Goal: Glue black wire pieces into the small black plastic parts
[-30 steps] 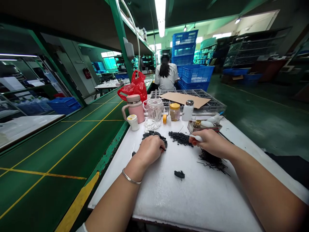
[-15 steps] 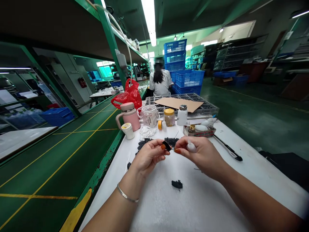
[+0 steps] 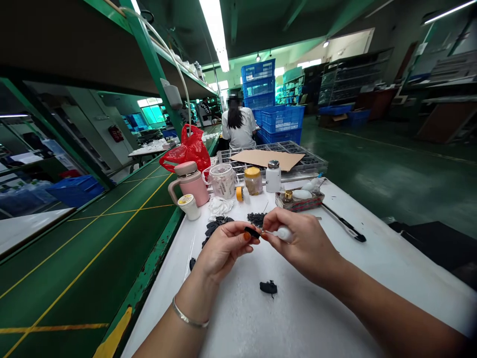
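Observation:
Above the white table, my left hand pinches a small black curved piece between thumb and fingertips. My right hand is closed around a small white squeeze bottle. The bottle's narrow nozzle points left, close to the end of the black piece; I cannot tell whether they touch. Another black part, with a thin bit sticking out, lies on the table nearer to me. Beyond my hands are a pile of black pieces and a heap of tiny black parts.
A pink mug, a clear plastic jar, a yellow-lidded jar and a white bottle line the back. A long black tool lies right. The green conveyor runs along the left. A person sits ahead.
The squeeze bottle has tipped over in my right hand, its nozzle now toward the black piece. The whole view has shifted slightly, so things appear further left.

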Demonstrator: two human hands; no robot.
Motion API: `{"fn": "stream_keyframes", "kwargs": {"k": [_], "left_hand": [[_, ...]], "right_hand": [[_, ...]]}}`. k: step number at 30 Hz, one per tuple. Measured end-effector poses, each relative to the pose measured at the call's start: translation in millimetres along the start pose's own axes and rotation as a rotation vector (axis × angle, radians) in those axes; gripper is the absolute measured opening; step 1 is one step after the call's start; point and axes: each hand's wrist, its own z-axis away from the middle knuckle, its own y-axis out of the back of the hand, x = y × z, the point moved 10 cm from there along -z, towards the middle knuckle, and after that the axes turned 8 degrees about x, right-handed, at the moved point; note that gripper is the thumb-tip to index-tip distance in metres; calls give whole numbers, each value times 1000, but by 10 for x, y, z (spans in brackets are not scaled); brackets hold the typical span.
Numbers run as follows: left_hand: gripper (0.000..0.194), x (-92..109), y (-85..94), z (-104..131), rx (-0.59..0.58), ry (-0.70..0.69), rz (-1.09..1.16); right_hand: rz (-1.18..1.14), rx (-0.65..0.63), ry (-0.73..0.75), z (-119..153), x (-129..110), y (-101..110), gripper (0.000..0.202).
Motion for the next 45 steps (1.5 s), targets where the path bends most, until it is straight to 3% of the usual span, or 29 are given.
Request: {"fn": "stream_keyframes", "kwargs": {"k": [7,21,25,33,40,45], "left_hand": [[26,22,3,7,6,-43,-102],[21,146,-51,26,34,-227,-325],[23,137,-49,24,55,-222,-322],[29,115,12,17,97,-199,-234],[38,72,46,26,128,-112,-113],[35,155,39,45,154,-201,-173]], "right_hand": [[78,-44,-15,10,25,-26,12],[214,-103,140,84,-30,-175,30],[214,-79,154,77,-28,-178,28],[-23,-45,-164,14,217,-131,7],[-269,-148,-334,45,418,-296,20],[-244,-173,-361,59,457,-330,25]]}}
